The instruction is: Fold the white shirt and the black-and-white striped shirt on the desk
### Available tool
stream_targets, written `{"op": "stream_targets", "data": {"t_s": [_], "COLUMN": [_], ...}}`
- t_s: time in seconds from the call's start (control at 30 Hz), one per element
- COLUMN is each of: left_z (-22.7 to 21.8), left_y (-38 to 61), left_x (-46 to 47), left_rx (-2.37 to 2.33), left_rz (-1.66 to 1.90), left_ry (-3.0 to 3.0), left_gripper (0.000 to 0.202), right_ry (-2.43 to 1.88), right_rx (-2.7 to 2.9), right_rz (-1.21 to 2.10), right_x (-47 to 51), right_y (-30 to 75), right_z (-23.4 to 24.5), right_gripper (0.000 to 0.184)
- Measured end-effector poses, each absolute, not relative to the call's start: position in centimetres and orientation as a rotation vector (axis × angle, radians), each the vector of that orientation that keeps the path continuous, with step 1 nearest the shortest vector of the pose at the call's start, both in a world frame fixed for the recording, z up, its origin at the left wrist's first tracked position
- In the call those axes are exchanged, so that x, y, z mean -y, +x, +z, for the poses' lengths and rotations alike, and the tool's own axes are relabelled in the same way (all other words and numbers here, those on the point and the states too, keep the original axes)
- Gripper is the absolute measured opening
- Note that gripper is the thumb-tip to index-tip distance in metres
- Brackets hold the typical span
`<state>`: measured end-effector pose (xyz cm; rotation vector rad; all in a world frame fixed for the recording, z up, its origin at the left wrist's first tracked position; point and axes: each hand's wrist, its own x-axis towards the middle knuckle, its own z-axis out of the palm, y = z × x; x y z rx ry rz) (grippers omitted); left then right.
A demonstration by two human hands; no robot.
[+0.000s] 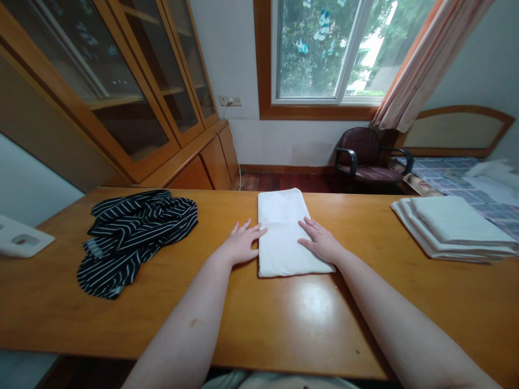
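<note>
A folded white cloth [284, 216] lies in the middle of the wooden table [284, 319], its long side running away from me. My left hand [242, 243] lies flat and open at the cloth's left edge, fingertips touching it. My right hand [320, 240] rests flat and open on the cloth's right side, fingers stretched out. Neither hand holds anything.
A crumpled black garment with white stripes [133, 232] lies on the table's left. A stack of folded white cloths [454, 229] sits at the right. A white device [20, 237] is at the far left edge. Beyond the table stand a dark armchair [367, 156], a wooden cabinet [141, 97] and a bed [466, 173].
</note>
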<state>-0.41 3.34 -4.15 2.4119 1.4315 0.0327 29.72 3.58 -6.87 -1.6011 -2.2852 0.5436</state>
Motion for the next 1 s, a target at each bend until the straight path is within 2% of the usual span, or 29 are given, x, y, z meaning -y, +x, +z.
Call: {"op": "stream_targets", "data": {"t_s": [0.07,0.13,0.33,0.4,0.6,0.73,0.8,0.87,1.0], "left_z": [-4.3,-4.5,-4.3,-4.3,-5.1,-5.6,-5.8,-6.1,-6.7], "left_y": [-0.2,0.1,1.5,2.0,1.5,1.4,1.9,2.3,2.5], "left_x": [-3.1,-3.0,-3.3,-3.4,-3.9,-4.5,-4.8,-5.1,-5.4], "left_rx": [-1.414,-1.443,-1.287,-1.255,-1.263,-1.182,-1.177,-1.203,-1.221], "left_rz": [-0.037,-0.024,0.193,0.207,0.443,0.785,0.859,0.893,1.028], "left_ry": [2.392,2.412,2.65,2.656,2.381,1.808,1.522,1.312,1.187], "left_gripper": [0.088,0.097,0.053,0.045,0.039,0.031,0.034,0.04,0.036], "right_ry": [-1.601,-1.598,-1.586,-1.573,-1.436,-1.34,-1.315,-1.286,-1.21], "right_rx": [2.263,2.235,2.159,2.148,2.054,1.818,1.752,1.78,1.979], "right_rz": [0.591,0.653,0.784,0.793,0.834,1.096,1.184,1.224,1.119], "right_x": [-3.8,-3.9,-3.9,-3.9,-4.1,-4.5,-4.6,-4.4,-3.7], "right_y": [29.9,30.1,30.4,30.4,31.2,32.3,32.8,33.0,32.6], "right_z": [-7.0,-7.0,-6.6,-6.4,-6.6,-7.4,-7.6,-7.5,-6.5], "right_gripper": [0.072,0.071,0.069,0.068,0.051,0.036,0.033,0.037,0.064]}}
